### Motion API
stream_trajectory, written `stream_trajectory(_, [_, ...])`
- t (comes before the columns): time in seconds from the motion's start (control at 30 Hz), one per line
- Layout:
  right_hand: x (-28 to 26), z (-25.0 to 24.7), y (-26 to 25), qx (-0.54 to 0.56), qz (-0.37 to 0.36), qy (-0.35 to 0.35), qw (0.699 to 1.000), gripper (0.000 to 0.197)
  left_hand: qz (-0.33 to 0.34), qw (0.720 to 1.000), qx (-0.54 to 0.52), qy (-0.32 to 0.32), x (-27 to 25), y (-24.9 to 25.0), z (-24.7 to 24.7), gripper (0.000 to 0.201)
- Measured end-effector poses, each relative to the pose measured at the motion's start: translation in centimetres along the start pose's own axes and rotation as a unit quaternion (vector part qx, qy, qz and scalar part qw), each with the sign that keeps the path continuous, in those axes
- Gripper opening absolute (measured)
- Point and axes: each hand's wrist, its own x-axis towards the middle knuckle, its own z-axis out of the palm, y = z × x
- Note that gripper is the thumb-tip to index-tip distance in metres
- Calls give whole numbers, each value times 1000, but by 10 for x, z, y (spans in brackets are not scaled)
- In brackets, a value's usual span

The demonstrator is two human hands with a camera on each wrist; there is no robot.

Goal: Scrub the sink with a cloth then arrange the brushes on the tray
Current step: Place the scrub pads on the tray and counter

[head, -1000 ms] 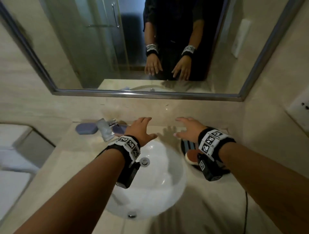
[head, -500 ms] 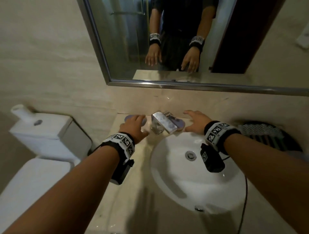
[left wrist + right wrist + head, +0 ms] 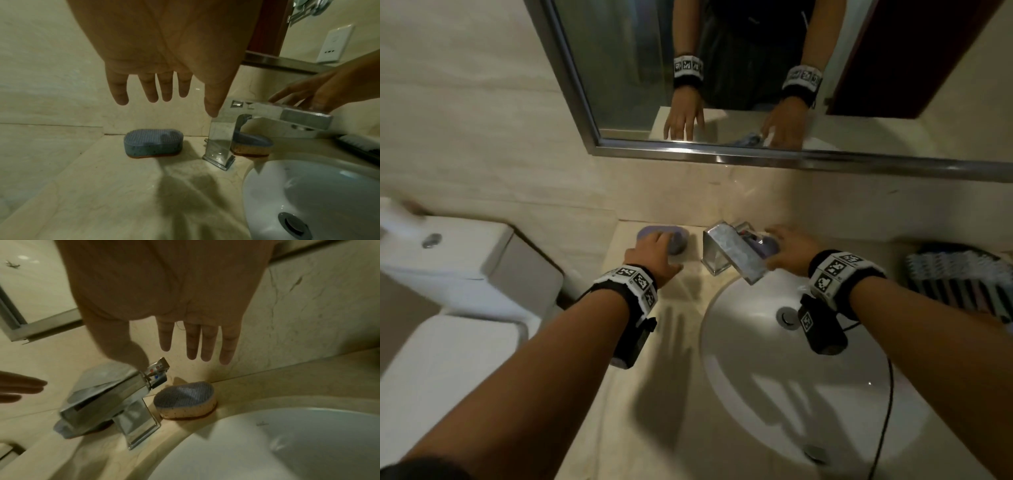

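Two blue-topped sponge pads lie at the back of the counter on either side of the chrome faucet (image 3: 732,255). My left hand (image 3: 657,250) hovers open above the left pad (image 3: 153,143), fingers straight and apart from it. My right hand (image 3: 784,246) is open over the right pad (image 3: 186,400), its thumb close to the faucet handle (image 3: 158,368); I cannot tell whether they touch. The white sink (image 3: 774,370) is below my right wrist. A dark tray (image 3: 959,284) with pale-bristled brushes sits at the far right, partly cut off.
A mirror (image 3: 756,85) hangs on the wall behind the counter. A white toilet cistern (image 3: 458,260) stands left of the beige counter (image 3: 671,377). A black cable (image 3: 887,404) hangs over the sink's right side. A wall socket (image 3: 335,43) sits beyond the faucet.
The head view has swung left and closer to the faucet. Both hands have moved forward from over the basin to above the two pads, staying open.
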Motion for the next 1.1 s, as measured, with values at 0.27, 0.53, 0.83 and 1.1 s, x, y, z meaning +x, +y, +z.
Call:
stream_trajectory(0.27, [44, -6, 18, -10, -44, -5, 999, 52, -23, 999, 16, -38, 64, -4, 19, 76])
stream_trajectory(0.53, [90, 25, 40, -22, -74, 41, 996, 50, -31, 997, 47, -59, 117, -17, 37, 84])
stream_trajectory(0.83, [114, 47, 61, 9, -110, 39, 993, 69, -37, 994, 82, -66, 127, -25, 46, 80])
stream_trajectory(1.1, [79, 37, 58, -14, -77, 73, 994, 53, -20, 998, 39, -54, 91, -24, 41, 86])
